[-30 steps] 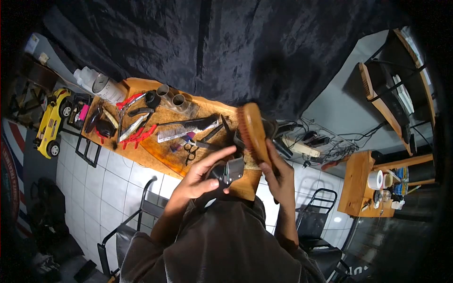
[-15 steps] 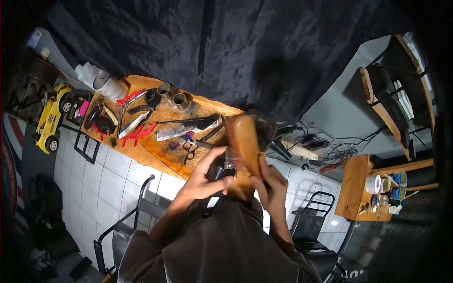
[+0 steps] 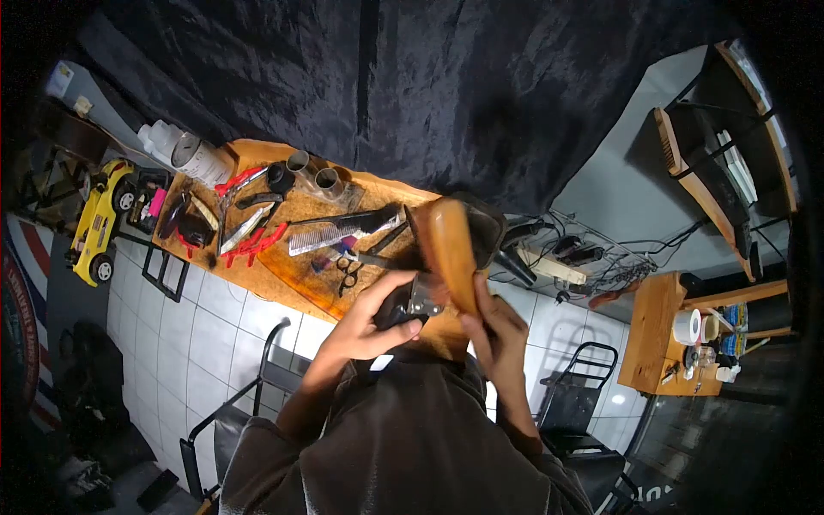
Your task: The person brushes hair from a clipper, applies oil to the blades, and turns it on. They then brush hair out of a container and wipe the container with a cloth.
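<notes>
I am watching the left hand (image 3: pixel 365 324) gripping a black hair clipper (image 3: pixel 410 302), its fingers wrapping round the body and the metal blade end pointing away toward the bench. The right hand (image 3: pixel 491 330) is closing around the lower end of a wooden brush (image 3: pixel 448 249), holding it upright with its smooth back facing me, so I cannot see the bristles. The brush is touching the clipper's blade from the right. Both are being held over the near edge of the wooden bench (image 3: pixel 283 276). Behind them a grey comb (image 3: pixel 330 233), small scissors (image 3: pixel 348 273) and red-handled clips (image 3: pixel 251 244) are lying on the bench, with two metal cups (image 3: pixel 313 176) standing farther back near the black cloth (image 3: pixel 386 86).
</notes>
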